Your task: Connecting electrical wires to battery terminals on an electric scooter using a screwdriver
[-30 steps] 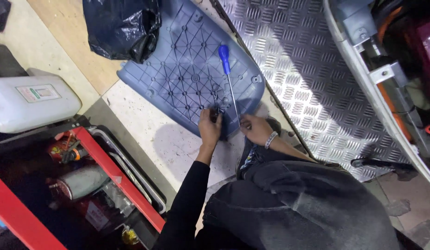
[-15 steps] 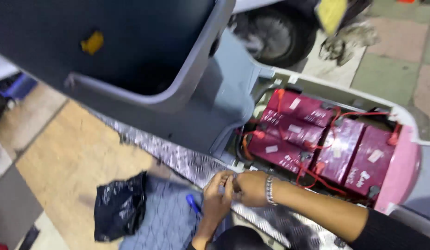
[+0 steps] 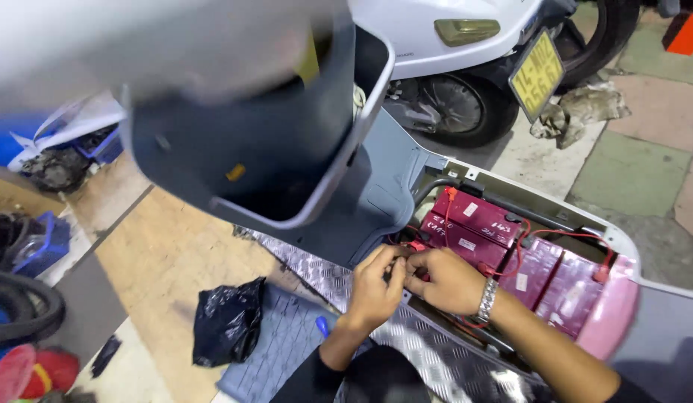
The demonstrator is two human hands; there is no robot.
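Low in the middle of the frame, the left hand (image 3: 374, 287) and right hand (image 3: 445, 280) met, fingers pinched together on a red connector (image 3: 415, 246) at the left edge of the red batteries (image 3: 510, 250) inside the scooter's open floor.

A black plastic bag (image 3: 227, 330) is lying crumpled on the tan floor, touching the edge of a grey-blue ribbed mat (image 3: 275, 349). A blue screwdriver handle (image 3: 322, 326) is resting on that mat. Behind, a white scooter (image 3: 466, 45) is standing with its rear wheel (image 3: 457, 112) showing, and a dirty rag (image 3: 578, 110) is sitting just beside it.
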